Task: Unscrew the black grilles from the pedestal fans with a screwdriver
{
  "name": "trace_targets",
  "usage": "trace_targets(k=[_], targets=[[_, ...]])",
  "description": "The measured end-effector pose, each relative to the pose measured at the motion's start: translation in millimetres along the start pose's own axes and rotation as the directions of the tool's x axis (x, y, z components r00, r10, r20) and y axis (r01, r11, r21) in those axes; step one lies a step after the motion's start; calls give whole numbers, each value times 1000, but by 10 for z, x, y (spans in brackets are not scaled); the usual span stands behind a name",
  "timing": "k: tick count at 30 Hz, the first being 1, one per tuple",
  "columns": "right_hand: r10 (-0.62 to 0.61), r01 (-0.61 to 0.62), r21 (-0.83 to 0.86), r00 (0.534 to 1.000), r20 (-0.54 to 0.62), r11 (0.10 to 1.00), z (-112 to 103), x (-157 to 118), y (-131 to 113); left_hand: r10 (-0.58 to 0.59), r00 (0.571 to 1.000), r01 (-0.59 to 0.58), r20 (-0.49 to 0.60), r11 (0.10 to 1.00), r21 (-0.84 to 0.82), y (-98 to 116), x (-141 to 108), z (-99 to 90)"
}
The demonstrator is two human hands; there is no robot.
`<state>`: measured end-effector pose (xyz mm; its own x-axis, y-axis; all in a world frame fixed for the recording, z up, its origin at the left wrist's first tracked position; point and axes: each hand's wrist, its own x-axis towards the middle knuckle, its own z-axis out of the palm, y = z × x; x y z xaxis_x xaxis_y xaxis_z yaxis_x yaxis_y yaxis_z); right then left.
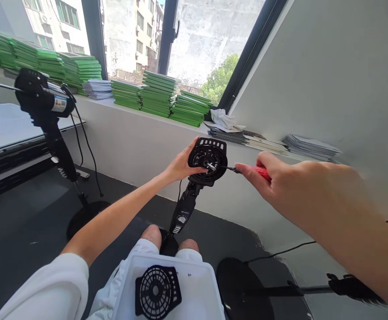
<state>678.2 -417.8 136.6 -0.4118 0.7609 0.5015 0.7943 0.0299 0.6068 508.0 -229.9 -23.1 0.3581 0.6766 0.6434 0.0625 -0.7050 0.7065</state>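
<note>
My left hand [180, 165] grips the side of a black slotted fan motor housing [213, 144], its thumb lying across the front. A pale metal shaft [211, 166] shows at the middle of that housing, which sits on top of a black fan stand [184, 209] with a knob and buttons. In my right hand [277, 178] is a screwdriver [263, 172] with a red handle. Its thin dark shank points left at the housing's right edge; whether the tip touches a screw is too small to tell. On my lap, a black grille cover [156, 291] lies in a white tray [203, 264].
At left stands another fan stand with its motor [60, 103] and a hanging cord. A round black base [243, 284] with a pole lies at lower right. Stacks of green booklets [157, 95] and a white cloth [225, 119] line the windowsill.
</note>
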Motion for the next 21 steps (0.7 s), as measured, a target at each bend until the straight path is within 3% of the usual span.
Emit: trace_targets(k=[3, 7, 11, 15, 19, 21], targets=[[-19, 18, 60, 999, 26, 998, -14, -2, 4, 0, 1000, 0, 0, 1000, -2, 10, -5, -10], [17, -17, -56, 1000, -11, 998, -8, -33, 18, 8, 1000, -8, 14, 1000, 6, -1, -1, -15], [-54, 55, 33, 998, -17, 998, 37, -75, 23, -2, 1000, 2, 15, 1000, 14, -29, 8, -13], [44, -35, -103, 995, 85, 994, 10, -94, 26, -19, 999, 18, 27, 1000, 21, -25, 2, -14], [-33, 31, 24, 995, 93, 999, -6, -118, 28, -22, 1000, 22, 16, 1000, 17, -9, -12, -17], [44, -41, -29, 995, 86, 999, -14, -126, 9, -20, 1000, 20, 14, 1000, 15, -6, -17, -16]])
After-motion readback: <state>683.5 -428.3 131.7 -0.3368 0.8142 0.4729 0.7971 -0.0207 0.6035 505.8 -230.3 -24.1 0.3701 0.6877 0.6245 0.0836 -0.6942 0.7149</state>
